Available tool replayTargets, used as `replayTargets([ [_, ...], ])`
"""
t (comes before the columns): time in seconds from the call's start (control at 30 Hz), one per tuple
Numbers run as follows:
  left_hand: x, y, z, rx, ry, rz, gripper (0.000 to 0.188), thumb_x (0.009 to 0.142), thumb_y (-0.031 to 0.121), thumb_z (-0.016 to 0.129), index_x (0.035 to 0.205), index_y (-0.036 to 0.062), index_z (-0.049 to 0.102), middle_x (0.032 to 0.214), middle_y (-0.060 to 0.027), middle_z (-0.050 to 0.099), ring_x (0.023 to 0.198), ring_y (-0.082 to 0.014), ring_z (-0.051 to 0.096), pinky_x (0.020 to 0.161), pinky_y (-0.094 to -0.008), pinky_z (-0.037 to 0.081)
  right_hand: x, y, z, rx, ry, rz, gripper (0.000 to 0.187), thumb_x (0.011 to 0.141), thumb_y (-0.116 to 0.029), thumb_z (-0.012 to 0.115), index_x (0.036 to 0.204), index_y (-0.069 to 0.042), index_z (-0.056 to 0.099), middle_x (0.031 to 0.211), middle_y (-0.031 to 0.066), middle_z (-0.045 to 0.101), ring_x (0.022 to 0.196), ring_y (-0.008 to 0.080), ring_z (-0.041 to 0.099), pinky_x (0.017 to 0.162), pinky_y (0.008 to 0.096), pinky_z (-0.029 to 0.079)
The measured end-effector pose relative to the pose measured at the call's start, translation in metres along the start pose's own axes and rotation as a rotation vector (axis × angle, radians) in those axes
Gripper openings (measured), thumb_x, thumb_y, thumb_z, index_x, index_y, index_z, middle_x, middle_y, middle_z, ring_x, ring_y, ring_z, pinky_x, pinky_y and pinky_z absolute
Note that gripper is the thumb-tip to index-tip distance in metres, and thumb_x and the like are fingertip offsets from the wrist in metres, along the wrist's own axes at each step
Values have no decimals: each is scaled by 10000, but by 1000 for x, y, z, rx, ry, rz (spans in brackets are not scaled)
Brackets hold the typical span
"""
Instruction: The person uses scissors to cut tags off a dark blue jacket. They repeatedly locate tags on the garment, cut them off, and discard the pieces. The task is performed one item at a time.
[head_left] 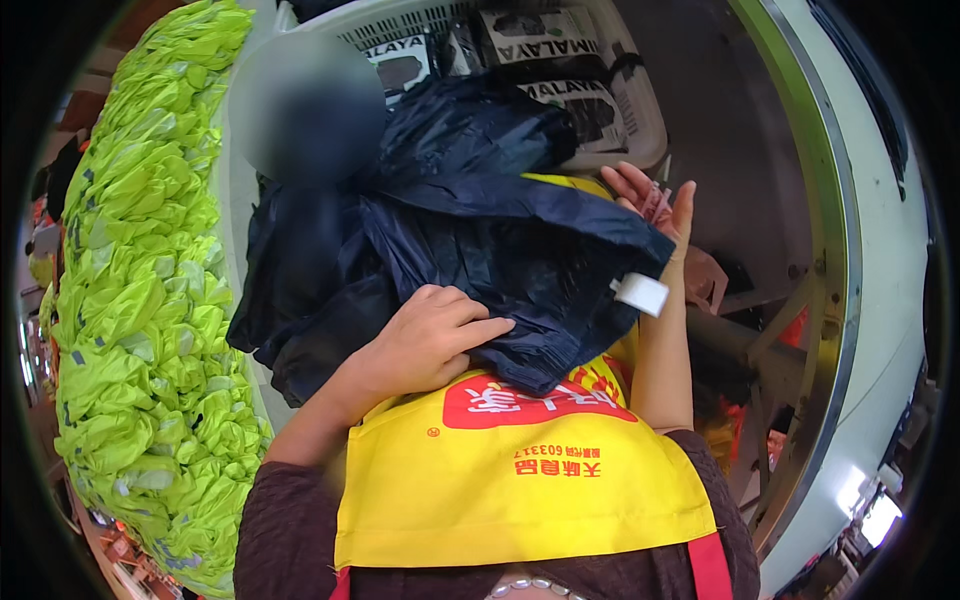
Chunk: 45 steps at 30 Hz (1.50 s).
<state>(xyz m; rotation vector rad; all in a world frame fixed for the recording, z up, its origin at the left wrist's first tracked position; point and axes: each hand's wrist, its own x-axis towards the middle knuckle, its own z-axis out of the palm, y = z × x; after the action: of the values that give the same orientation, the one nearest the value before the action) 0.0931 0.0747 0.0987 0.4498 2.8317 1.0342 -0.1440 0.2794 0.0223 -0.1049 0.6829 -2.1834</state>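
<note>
A dark navy garment (pixel 470 230) lies bunched in front of me, with a small white tag (pixel 640 293) at its right edge. My left hand (pixel 425 340) presses down on its lower part, fingers curled into the fabric. My right hand (pixel 655 205) is raised at the garment's right edge, fingers apart, palm toward the cloth, touching or just beside it. I wear a yellow apron (pixel 520 480) with red print over dark sleeves.
A tall pile of neon yellow-green vests (pixel 140 300) with grey strips fills the left. A white plastic basket (pixel 620 90) with packaged dark items stands behind the garment. A curved metal frame (pixel 820 260) and white surface run along the right.
</note>
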Motion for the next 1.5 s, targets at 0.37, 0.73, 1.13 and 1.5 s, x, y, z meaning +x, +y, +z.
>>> replayTargets([
  [0.37, 51, -18, -12, -516, -261, -381, 334, 862, 266, 519, 1024, -7, 622, 918, -168, 650, 788, -292, 632, 732, -337, 489, -46, -11, -26, -639, 368, 76, 171, 856, -194, 606, 933, -41, 606, 775, -20, 594, 623, 31, 507, 542, 156, 371],
  [0.73, 90, 63, 22, -277, 120, 138, 210, 796, 232, 663, 784, 28, 620, 715, -118, 623, 614, -234, 607, 550, -293, 472, -17, 22, 10, 411, 340, 149, 159, 887, -108, 516, 936, 16, 602, 876, 135, 660, 806, 217, 660, 772, 385, 555],
  [1.13, 90, 60, 62, -1742, 134, -755, 746, 895, 585, 368, 1376, 38, 207, 1433, -188, 182, 1313, -286, 248, 1077, -395, 227, 49, 12, 94, 503, 508, 3, 372, 803, -457, 651, 689, -124, 531, 535, -36, 454, 388, 60, 344, 398, 140, 336],
  [1.5, 95, -25, -39, -974, 1113, -95, 125, 879, 93, 518, 948, 37, 606, 1031, -89, 589, 1010, -166, 536, 892, -303, 423, -69, 68, 53, -213, 434, 12, 259, 849, -97, 603, 1070, -75, 470, 865, 42, 605, 587, 63, 561, 385, 152, 371],
])
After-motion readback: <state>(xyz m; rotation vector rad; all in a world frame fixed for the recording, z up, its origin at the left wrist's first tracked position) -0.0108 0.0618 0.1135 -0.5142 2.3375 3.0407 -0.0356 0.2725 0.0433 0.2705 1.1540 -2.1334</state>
